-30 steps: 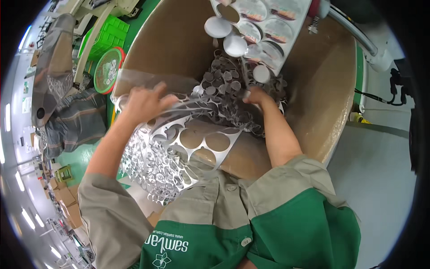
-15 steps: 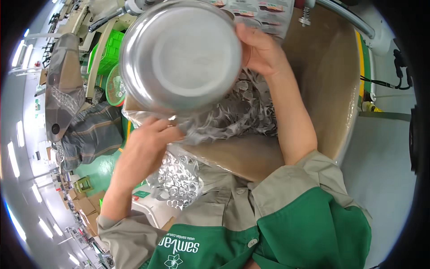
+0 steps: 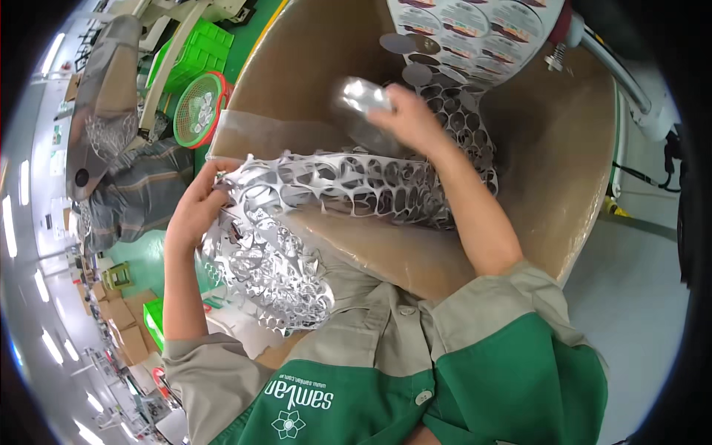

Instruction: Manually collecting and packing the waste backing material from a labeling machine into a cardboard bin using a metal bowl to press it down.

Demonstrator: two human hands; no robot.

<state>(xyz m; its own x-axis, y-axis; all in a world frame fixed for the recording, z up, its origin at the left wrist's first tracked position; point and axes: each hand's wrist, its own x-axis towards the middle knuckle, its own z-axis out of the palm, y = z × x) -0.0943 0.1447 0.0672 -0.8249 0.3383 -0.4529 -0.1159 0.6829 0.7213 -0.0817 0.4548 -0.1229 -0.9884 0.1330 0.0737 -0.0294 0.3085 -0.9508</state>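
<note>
My left hand [image 3: 196, 208] is closed on the near-left end of a silver foil web [image 3: 334, 174] punched through with rows of round holes. The web stretches rightward across a large brown bin [image 3: 549, 141]. Over the bin, my right hand [image 3: 411, 122] grips a shiny metal bowl [image 3: 362, 96], blurred by motion and tilted so that only part of it shows. Crumpled foil scrap [image 3: 271, 282] hangs over the bin's near edge below my left hand. Several round grey discs [image 3: 417, 74] lie or hang just beyond my right hand.
A printed label sheet [image 3: 482, 30] drops into the bin from the top, beside a metal rod [image 3: 612, 59]. To the left stand a red-rimmed green basket [image 3: 196, 111] and a green crate [image 3: 196, 59]. Clear film [image 3: 274, 132] lines the bin's left side.
The metal bowl has gone from close in front of me down into the bin area, tilting. My left hand has moved left and down, and the punched web now lies stretched out.
</note>
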